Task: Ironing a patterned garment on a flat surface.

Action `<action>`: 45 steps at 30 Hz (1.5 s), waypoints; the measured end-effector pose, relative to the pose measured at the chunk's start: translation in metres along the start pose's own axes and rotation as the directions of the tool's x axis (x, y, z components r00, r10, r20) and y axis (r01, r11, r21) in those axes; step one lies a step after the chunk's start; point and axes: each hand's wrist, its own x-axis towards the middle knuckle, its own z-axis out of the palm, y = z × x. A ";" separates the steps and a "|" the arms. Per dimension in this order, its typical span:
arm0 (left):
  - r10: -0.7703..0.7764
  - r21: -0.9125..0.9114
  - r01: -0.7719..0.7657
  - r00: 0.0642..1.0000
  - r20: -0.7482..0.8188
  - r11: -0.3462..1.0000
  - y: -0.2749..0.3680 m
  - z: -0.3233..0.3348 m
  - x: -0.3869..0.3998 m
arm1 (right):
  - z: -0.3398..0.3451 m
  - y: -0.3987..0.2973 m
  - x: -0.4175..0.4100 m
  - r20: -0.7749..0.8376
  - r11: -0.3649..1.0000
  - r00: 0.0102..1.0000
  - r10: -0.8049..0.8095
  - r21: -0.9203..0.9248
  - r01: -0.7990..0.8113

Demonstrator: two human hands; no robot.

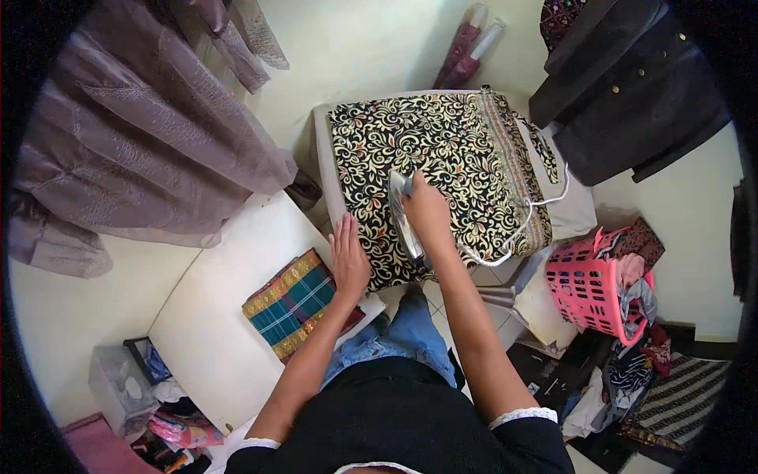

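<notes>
My right hand (427, 210) grips the handle of a clothes iron (401, 207), which rests on a black cloth with cream floral scrollwork (441, 130). The cloth lies spread over a padded ironing surface with a light cover (574, 213). A white cord (509, 243) loops across the cloth's right part from near my right forearm. My left hand (350, 258) lies flat, fingers extended, at the cloth's left edge. Beside my left wrist, a folded green, gold and maroon cloth (302, 302) sits on a white tabletop (219, 332).
Mauve garments (166, 130) hang at the left, and a dark buttoned garment (628, 101) at the right. A pink laundry basket (583, 284) of clothes stands right. Loose clothes (622, 385) lie below it. Wrapped maroon rolls (465, 53) lean on the back wall.
</notes>
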 end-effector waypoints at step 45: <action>0.068 0.142 -0.084 0.991 0.111 0.986 0.121 0.076 0.030 | -0.040 0.101 0.017 -0.061 0.998 0.997 -0.040 0.035 0.042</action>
